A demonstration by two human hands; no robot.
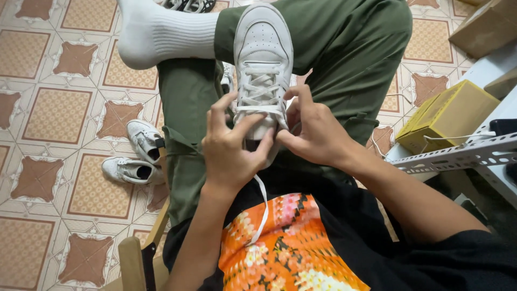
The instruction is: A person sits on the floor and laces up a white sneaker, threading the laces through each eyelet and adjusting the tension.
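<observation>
At the far left the patterned tile floor point(54, 118) runs out in brown and cream squares, and two white sneakers point(137, 156) lie on it side by side, just beside the person's left leg in green trousers point(186, 108). Above them a foot in a white sock point(156, 33) rests across that thigh. Lower down, the wooden edge of a chair point(134, 258) shows under the leg.

Moving inward, the left hand point(229, 148) sits at the near end of a white sneaker point(263, 59), which lies on the person's lap with its toe pointing away and its sole down on the green trousers. The left fingers point(258, 132) are narrow, pinching the white lace point(258, 109) across the top eyelets, with the thumb raised beside the shoe's side. A loose end of the same lace hangs down from under this hand over a black shirt with an orange flowered print point(280, 248).

Just to the right, the right hand point(312, 132) touches the other side of the sneaker's collar; its fingers are curled close, gripping the lace and the shoe's edge.

Farther right, a yellow cardboard box point(447, 116) rests on a white metal shelf point(458, 156) with a perforated rail, and a brown box point(487, 27) lies above it near the corner.
</observation>
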